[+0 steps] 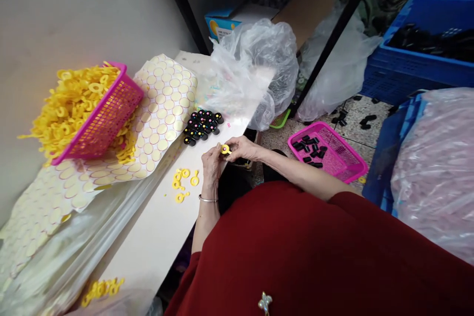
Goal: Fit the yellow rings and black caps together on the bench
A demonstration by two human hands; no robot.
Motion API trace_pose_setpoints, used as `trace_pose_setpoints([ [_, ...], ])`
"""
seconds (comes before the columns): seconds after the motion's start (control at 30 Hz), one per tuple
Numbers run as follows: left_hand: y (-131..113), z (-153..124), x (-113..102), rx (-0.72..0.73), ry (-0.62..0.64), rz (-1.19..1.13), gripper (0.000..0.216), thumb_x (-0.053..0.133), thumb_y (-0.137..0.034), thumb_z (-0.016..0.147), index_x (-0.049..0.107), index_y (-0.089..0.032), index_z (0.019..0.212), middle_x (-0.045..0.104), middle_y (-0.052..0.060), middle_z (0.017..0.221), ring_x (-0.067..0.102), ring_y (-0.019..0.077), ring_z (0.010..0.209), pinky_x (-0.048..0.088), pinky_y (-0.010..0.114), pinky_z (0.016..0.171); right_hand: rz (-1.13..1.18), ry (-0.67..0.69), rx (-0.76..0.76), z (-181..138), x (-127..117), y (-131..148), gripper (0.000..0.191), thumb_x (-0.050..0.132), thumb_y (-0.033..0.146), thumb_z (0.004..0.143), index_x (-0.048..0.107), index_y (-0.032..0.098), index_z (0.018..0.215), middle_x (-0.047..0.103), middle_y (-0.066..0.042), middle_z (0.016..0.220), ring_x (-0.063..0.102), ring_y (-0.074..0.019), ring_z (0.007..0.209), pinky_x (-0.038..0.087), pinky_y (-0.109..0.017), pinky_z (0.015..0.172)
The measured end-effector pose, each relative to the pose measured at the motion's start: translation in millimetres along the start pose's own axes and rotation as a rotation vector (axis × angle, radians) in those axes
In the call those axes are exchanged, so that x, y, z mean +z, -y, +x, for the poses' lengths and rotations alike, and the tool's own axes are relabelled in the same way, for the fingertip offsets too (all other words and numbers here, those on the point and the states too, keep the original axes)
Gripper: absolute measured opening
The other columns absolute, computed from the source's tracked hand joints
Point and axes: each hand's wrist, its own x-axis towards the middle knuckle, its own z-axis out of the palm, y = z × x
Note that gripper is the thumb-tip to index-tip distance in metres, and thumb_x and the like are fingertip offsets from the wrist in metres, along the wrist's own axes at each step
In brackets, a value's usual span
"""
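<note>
Both of my hands meet over the table's front edge around a small yellow plastic ring with a short tab (225, 149). My left hand (211, 162) is closed at the ring's left side. My right hand (241, 148) pinches near its tab from the right. The ring's middle looks dark with a pinkish spot; whatever sits beneath it is hidden by my fingers. Just beyond my hands, several black cylinders with coloured dots on top (202, 126) stand grouped upright. Several loose yellow rings (181, 177) lie left of my left hand.
A pink basket (105, 113) heaped with yellow rings tilts on sheets of round stickers (163, 94). Clear plastic bags (270, 54) bulge at the table's far end. On the floor, a pink tray (344, 160) holds black pieces. Blue crates (407, 66) stand at right.
</note>
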Motion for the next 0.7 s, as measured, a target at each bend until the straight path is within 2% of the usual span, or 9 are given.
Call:
trace_pose_setpoints([
  [0.1,5.1,-4.4,-6.8,-0.04,0.154,-0.013,0.026,0.075,-0.029,0.059,0.071,-0.014,0.079,0.066,0.004,0.078,0.059,0.0124,0.068,0.047,0.024,0.063,0.025,-0.042,-0.022,-10.1,-2.8,-3.8,0.04,0.08,0.02,0.048,0.067,0.009,0.084,0.067,0.001,0.063,0.06,-0.009,0.053,0.052,-0.021,0.052],
  [0.2,10.7,-10.2,-7.1,0.038,0.279,0.103,0.038,0.073,-0.021,0.054,0.071,-0.017,0.091,0.066,0.003,0.084,0.059,0.0136,0.072,0.047,0.026,0.066,0.028,-0.094,-0.028,-19.8,-3.5,-5.5,0.036,0.078,0.021,0.051,0.069,0.008,0.083,0.067,0.0,0.064,0.059,-0.0087,0.052,0.05,-0.02,0.05],
  [0.33,17.7,-19.4,5.1,0.339,0.222,0.367,0.032,0.075,-0.021,0.054,0.071,-0.018,0.086,0.062,0.0,0.081,0.056,0.0142,0.076,0.044,0.027,0.069,-0.058,-0.169,-0.045,-37.6,-6.1,-4.3,0.027,0.074,0.017,0.054,0.069,0.008,0.079,0.059,0.004,0.051,0.052,-0.0066,0.043,0.041,-0.017,0.043],
  [0.4,18.2,-23.6,11.1,0.428,0.208,0.434,0.026,0.075,-0.024,0.058,0.071,-0.018,0.083,0.06,0.0,0.077,0.054,0.0142,0.074,0.043,0.027,0.067,-0.042,-0.128,-0.052,-48.8,-11.5,-3.3,0.034,0.076,0.016,0.054,0.068,0.009,0.086,0.056,0.006,0.048,0.051,-0.0063,0.043,0.04,-0.017,0.043],
  [0.53,12.8,-30.8,15.1,0.5,0.203,0.477,0.023,0.075,-0.026,0.061,0.069,-0.02,0.084,0.06,0.001,0.08,0.055,0.0167,0.079,0.045,0.03,0.071,0.117,0.064,-0.093,-67.9,-29.0,-4.8,0.062,0.083,0.016,0.047,0.064,0.013,0.106,0.064,0.003,0.069,0.058,-0.0086,0.057,0.047,-0.019,0.051],
  [0.63,8.4,-35.0,16.6,0.61,0.216,0.564,0.022,0.072,-0.023,0.061,0.07,-0.022,0.084,0.063,0.001,0.082,0.054,0.0189,0.086,0.045,0.035,0.08,0.089,0.025,-0.167,-72.9,-37.1,-8.8,0.056,0.084,0.021,0.052,0.066,0.014,0.104,0.064,0.002,0.073,0.057,-0.0081,0.061,0.047,-0.019,0.055],
  [0.7,7.1,-37.6,19.5,0.684,0.236,0.598,0.023,0.069,-0.02,0.062,0.07,-0.022,0.085,0.064,0.002,0.082,0.053,0.0193,0.086,0.045,0.036,0.08,0.035,-0.001,-0.195,-72.3,-37.6,-11.0,0.053,0.084,0.025,0.054,0.067,0.015,0.103,0.063,0.001,0.076,0.057,-0.0088,0.066,0.048,-0.02,0.06],
])
